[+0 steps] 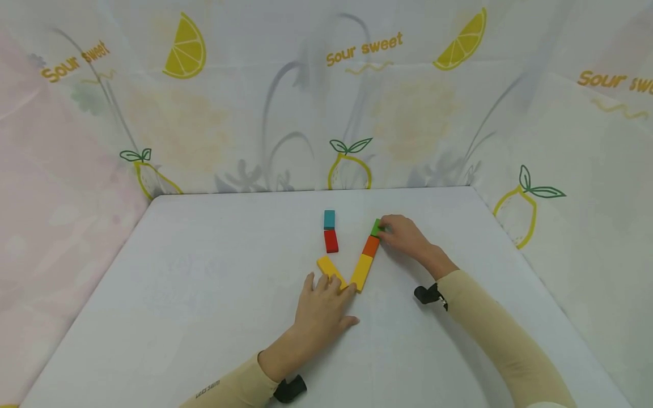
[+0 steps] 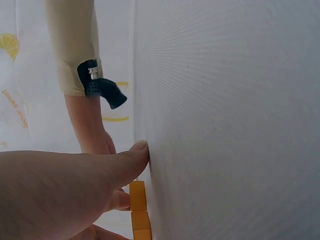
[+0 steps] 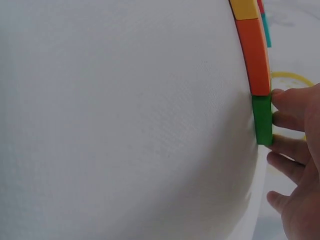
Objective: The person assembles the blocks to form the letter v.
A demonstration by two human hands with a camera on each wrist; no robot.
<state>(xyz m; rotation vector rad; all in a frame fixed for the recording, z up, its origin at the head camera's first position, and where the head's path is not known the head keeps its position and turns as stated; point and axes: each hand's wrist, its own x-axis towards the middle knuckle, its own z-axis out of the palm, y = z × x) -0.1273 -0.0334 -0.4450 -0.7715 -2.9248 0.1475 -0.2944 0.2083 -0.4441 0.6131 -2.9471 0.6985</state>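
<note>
In the head view my right hand pinches a small green block at the far end of a slanted row. An orange block and a long yellow block continue that row toward me. My left hand has its fingers spread, with fingertips on a second yellow block that slants the other way. The two yellow blocks come together in a V at the near end. In the right wrist view, fingertips press against the side of the green block, which abuts the orange block.
A red block and a teal block lie end to end beyond the left yellow block. Everything lies on a white table. A cloth backdrop printed with lemons rises behind its far edge.
</note>
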